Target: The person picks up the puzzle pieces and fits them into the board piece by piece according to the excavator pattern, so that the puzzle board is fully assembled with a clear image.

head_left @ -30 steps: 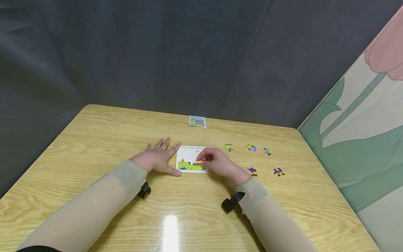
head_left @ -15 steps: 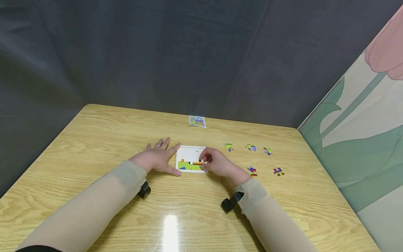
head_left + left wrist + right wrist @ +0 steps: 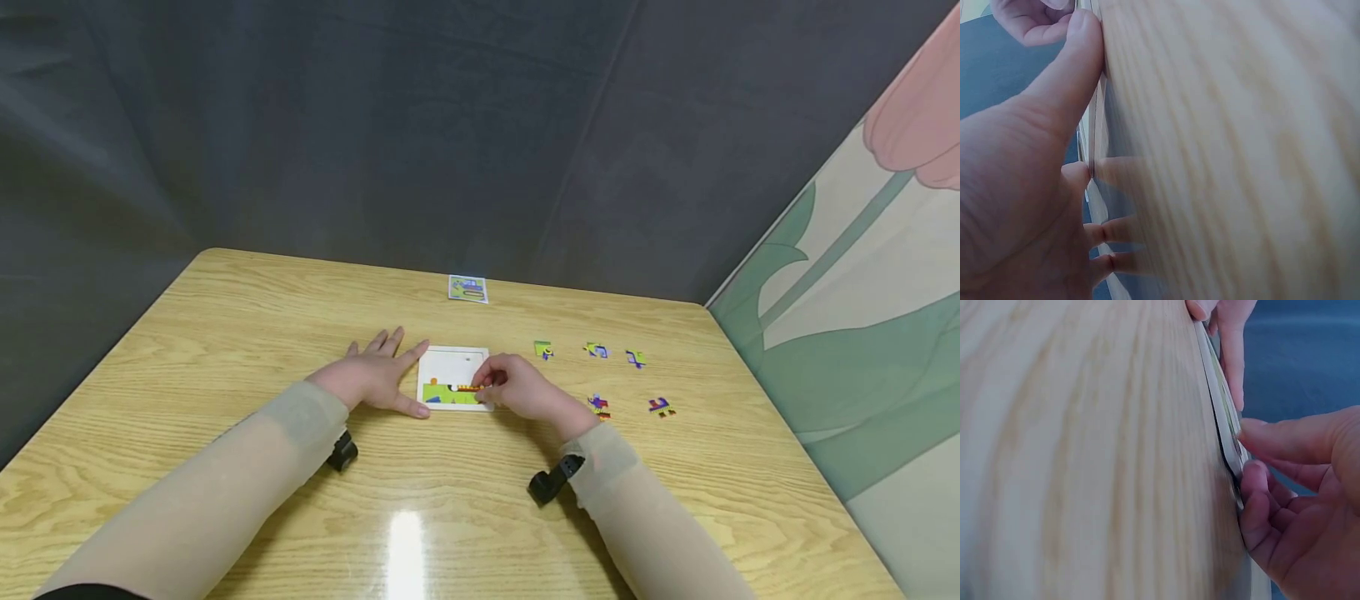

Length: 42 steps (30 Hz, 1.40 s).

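I had my right hand (image 3: 513, 387) curled in, its thumb and finger pinching a red and yellow puzzle piece (image 3: 468, 388) in the near part of the white tray (image 3: 450, 365). My left hand (image 3: 375, 379) had its fingers spread wide, its thumb and pointing finger touching the tray's left side. Between my hands, green pieces (image 3: 441, 395) filled the near strip, so I guessed that bit was almost done. Past my right fingertips, the tray's far part was bare white. Right of that hand lay five loose pieces (image 3: 662, 407), all left to fit, I thought. Farther off, past both hands, lay a little picture card (image 3: 468, 289).
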Tool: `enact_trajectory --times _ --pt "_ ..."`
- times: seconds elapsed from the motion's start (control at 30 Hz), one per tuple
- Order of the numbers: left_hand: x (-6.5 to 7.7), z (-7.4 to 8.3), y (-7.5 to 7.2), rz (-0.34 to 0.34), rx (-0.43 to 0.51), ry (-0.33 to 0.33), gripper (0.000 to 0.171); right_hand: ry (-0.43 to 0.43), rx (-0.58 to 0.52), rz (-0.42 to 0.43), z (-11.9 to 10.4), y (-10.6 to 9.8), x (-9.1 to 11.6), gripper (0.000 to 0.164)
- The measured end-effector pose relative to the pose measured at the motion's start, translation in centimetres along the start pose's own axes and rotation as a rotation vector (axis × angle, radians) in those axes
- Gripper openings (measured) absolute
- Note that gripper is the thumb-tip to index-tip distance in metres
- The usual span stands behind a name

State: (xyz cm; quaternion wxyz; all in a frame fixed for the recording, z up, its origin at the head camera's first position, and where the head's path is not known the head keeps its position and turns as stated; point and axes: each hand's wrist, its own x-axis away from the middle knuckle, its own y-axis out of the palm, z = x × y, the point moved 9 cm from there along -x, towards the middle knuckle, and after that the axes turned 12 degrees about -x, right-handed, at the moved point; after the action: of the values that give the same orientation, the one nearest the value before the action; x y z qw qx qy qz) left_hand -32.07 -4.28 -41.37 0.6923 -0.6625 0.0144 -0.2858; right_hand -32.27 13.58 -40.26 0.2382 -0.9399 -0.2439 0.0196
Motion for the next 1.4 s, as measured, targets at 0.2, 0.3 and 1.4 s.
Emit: enact_trajectory --times 0.2,0.3,1.4 --pt "0.1 0.1 0.0 -0.006 -0.007 0.005 0.116 -0.019 -0.024 0.037 0.3 -2.1 0.7 0.007" --pt "0.1 0.1 0.1 -0.009 -0.01 0.006 0.117 -0.043 -0.022 0.07 -0.1 -3.5 1.4 0.007" --pt "0.0 -0.1 0.0 0.0 -0.016 0.001 0.117 0.17 0.065 0.097 5.4 -9.6 6.2 0.022"
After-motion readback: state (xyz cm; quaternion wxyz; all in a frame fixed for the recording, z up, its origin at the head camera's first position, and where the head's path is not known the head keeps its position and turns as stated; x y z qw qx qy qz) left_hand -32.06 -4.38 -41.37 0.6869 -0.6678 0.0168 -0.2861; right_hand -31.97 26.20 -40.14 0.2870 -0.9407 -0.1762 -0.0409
